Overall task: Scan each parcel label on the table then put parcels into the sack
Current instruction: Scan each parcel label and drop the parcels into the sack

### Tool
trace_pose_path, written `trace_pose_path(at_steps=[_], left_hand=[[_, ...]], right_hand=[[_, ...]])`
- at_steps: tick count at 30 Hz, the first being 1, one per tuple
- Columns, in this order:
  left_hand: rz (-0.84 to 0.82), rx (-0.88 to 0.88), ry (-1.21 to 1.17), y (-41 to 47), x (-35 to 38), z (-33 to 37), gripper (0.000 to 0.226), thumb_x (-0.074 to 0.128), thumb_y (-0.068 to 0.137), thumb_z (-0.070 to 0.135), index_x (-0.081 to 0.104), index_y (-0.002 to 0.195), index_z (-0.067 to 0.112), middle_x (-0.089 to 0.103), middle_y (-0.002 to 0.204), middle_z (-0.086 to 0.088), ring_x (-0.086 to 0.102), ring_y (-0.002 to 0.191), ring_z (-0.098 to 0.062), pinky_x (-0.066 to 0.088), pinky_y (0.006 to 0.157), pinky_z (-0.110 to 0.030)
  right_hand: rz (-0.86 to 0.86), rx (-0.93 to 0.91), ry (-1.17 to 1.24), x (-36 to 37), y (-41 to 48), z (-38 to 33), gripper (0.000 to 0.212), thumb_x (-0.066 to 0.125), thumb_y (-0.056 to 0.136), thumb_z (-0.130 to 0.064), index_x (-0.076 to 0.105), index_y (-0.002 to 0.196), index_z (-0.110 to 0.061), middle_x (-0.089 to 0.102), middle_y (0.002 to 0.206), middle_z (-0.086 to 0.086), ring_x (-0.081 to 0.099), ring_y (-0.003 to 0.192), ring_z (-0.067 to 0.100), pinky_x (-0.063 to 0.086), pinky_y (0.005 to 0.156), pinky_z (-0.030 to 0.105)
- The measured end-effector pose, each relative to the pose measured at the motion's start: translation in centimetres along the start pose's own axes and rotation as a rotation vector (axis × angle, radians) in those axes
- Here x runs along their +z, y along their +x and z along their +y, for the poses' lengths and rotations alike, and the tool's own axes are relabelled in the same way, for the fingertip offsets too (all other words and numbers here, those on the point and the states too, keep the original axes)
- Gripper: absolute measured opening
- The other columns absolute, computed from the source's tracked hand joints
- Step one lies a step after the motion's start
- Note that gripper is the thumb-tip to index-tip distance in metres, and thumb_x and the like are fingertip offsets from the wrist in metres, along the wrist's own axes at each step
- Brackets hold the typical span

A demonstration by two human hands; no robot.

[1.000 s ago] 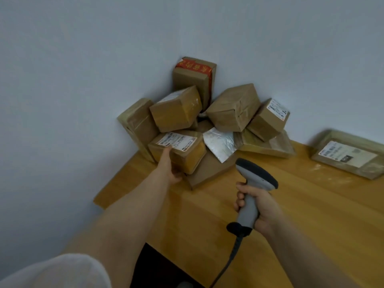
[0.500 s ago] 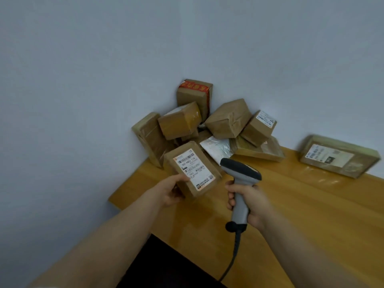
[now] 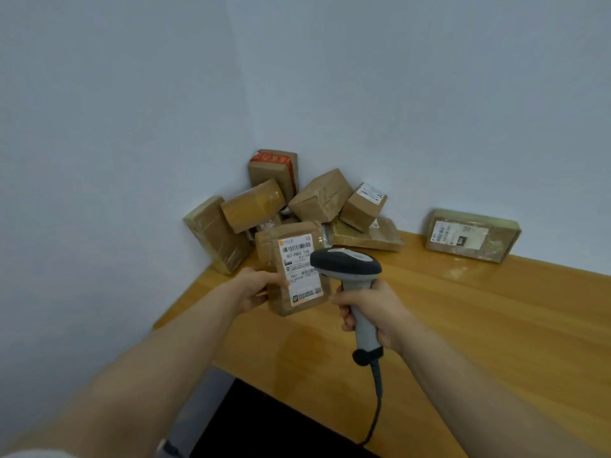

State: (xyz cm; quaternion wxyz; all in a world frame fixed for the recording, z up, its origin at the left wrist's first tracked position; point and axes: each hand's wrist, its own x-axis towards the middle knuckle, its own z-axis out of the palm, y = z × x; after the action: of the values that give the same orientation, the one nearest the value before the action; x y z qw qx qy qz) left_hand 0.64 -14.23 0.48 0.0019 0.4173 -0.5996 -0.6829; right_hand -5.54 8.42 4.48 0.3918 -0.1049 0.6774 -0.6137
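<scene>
My left hand [image 3: 256,287] grips a brown cardboard parcel [image 3: 291,266] by its left edge and holds it upright above the table, its white label [image 3: 299,267] facing me. My right hand [image 3: 370,310] grips the grey handle of a barcode scanner [image 3: 345,264], whose dark head sits just right of the label and covers its right edge. A pile of several brown parcels [image 3: 317,200] is stacked in the wall corner behind. The sack is not in view.
A flat labelled parcel [image 3: 472,234] lies alone by the back wall at the right. The wooden table [image 3: 479,325] spreads right and toward me, its left edge near my left forearm. The scanner cable [image 3: 377,404] hangs over the front edge above a dark area.
My left hand has lifted the labelled parcel off the pile and turned it upright with the label toward me. The scanner has moved in close to the label.
</scene>
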Motion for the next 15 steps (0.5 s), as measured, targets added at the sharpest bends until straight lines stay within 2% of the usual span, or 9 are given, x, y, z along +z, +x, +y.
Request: trace_pose_path(at_steps=[3, 8, 15], left_hand=[[0.036, 0.010, 0.023, -0.1, 0.4, 0.3, 0.065, 0.081, 0.062, 0.001, 0.054, 0.121, 0.005, 0.068, 0.113, -0.009, 0.061, 0.108, -0.025, 0.051, 0.076, -0.031], [0.034, 0.032, 0.074, 0.5, 0.7, 0.4, 0.071, 0.084, 0.058, 0.003, 0.053, 0.122, 0.006, 0.066, 0.115, -0.010, 0.061, 0.109, -0.027, 0.051, 0.092, -0.040], [0.007, 0.039, 0.085, 0.8, 1.3, 0.9, 0.077, 0.084, 0.057, 0.002, 0.051, 0.126, 0.006, 0.065, 0.117, -0.011, 0.059, 0.111, -0.028, 0.051, 0.089, -0.039]], right_hand=[[0.035, 0.003, -0.006, -0.8, -0.8, -0.2, 0.015, 0.071, 0.080, 0.002, 0.059, 0.073, -0.003, 0.053, 0.051, 0.007, 0.046, 0.042, 0.018, 0.047, 0.047, 0.028], [0.060, -0.017, -0.014, -1.7, -1.8, -0.4, 0.016, 0.070, 0.080, 0.002, 0.058, 0.074, -0.004, 0.052, 0.050, 0.006, 0.046, 0.041, 0.016, 0.047, 0.047, 0.028], [0.072, -0.028, -0.008, -2.2, -2.2, -0.6, 0.016, 0.069, 0.080, 0.003, 0.056, 0.075, -0.004, 0.051, 0.048, 0.005, 0.045, 0.040, 0.016, 0.047, 0.046, 0.027]])
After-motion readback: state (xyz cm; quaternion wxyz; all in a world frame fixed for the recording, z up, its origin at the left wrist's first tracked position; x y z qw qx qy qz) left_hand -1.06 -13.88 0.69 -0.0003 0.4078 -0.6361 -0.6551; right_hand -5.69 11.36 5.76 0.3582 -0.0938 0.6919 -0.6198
